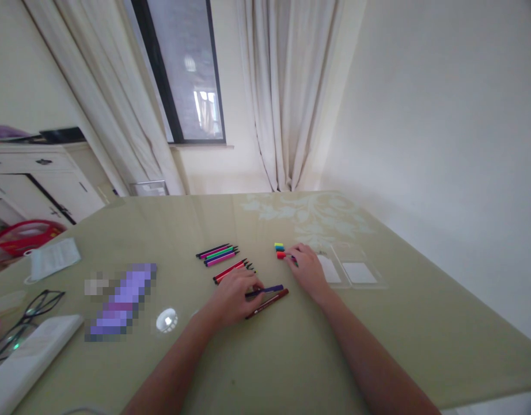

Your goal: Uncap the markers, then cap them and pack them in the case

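Observation:
My left hand (239, 293) is closed, its thumb and fingertips around the back end of a purple marker (274, 289). Just in front of it, a brown marker (269, 304) lies slanted on the table. Beyond that hand are red markers (229, 272), uncapped with dark tips, partly covered by the fingers. Farther off, a group of several purple, green and pink markers (217, 253) lies side by side. With fingers bent down, my right hand (307, 266) pinches at small coloured marker caps; its fingers partly hide them. A red cap (280, 255) and a yellow cap (278, 245) show beside it.
Clear plastic cases (359, 272) with white inserts lie right of my right hand. At left are a blurred purple item (122, 302), a shiny round spot, glasses (27, 317), a white box (36, 360) and a face mask (56, 258). A wall borders the table's right side.

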Demonstrator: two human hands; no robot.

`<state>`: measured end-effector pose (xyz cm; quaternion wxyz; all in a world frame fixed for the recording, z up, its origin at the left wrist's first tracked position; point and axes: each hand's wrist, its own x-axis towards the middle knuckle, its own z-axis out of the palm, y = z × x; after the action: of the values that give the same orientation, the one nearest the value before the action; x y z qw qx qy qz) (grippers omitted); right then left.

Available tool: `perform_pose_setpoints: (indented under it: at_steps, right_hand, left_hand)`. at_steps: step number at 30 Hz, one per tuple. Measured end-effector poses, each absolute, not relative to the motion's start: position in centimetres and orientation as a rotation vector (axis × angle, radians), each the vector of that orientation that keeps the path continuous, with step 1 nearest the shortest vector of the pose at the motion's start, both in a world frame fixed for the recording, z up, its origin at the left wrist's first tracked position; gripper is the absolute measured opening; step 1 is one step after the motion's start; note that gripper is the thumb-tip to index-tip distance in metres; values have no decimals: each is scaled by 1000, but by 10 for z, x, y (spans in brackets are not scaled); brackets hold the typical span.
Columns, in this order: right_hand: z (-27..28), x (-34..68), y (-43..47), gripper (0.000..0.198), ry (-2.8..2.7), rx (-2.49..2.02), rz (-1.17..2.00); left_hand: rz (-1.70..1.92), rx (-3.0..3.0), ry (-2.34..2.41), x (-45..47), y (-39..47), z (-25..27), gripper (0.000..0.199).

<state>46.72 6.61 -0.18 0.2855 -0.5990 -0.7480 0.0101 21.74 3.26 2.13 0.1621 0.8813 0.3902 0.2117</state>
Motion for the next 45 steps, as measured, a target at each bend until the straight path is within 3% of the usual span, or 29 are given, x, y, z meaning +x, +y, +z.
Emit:
perform_pose_setpoints:
  at_steps: [6, 10, 20, 33, 45]
  right_hand:
    - [-2, 465, 64, 13, -2080, -1650, -34]
    - [-2, 464, 65, 10, -2099, -1663, -20]
    - [-3, 461, 62, 8, -2122, -1638, 0]
    - [-3, 453, 62, 9, -1907, -1405, 243]
    - [5, 449, 56, 13, -1928, -1298, 215]
  left_hand:
    - [744, 2468, 1507, 197, 52, 8, 18]
    - [670, 2483, 1720, 180, 65, -7, 35]
    - [653, 2278, 2036, 160, 77, -10, 25]
    - [701, 2192, 1949, 159, 79, -14, 19]
    - [855, 2186, 1822, 169, 76, -12, 35]
